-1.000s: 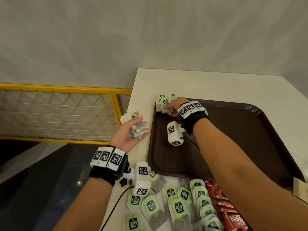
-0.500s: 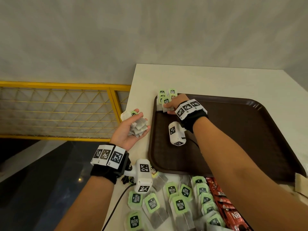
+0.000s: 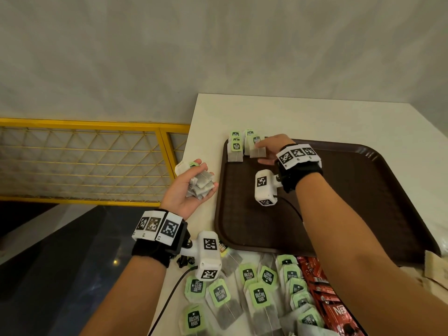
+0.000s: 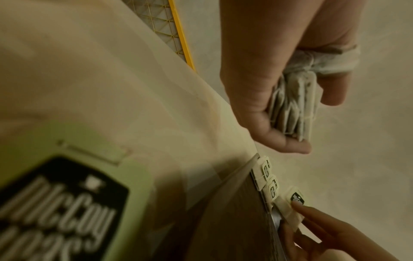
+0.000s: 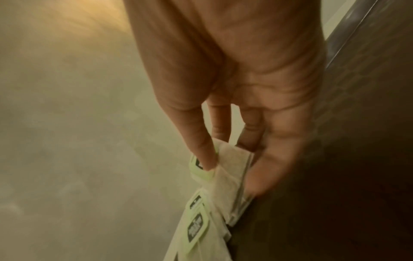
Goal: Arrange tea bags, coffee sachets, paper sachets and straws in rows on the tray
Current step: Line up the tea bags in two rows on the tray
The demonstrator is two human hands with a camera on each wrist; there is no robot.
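Tea bags with green McCoy tags: a few (image 3: 235, 151) laid at the far-left corner of the brown tray (image 3: 363, 190), tags hanging over its rim. Right hand (image 3: 271, 149): thumb and fingers pinch one tea bag (image 3: 257, 149) just beside those laid ones. Left hand (image 3: 186, 190): palm up beside the tray's left edge, fingers curled round a stack of tea bags (image 3: 201, 185). Loose tea bags (image 3: 259, 294): heaped on the white table (image 3: 315, 117) in front of the tray's near edge. Red coffee sachets (image 3: 324, 299): to the right of that heap. Yellow mesh railing (image 3: 84, 161): left of the table.
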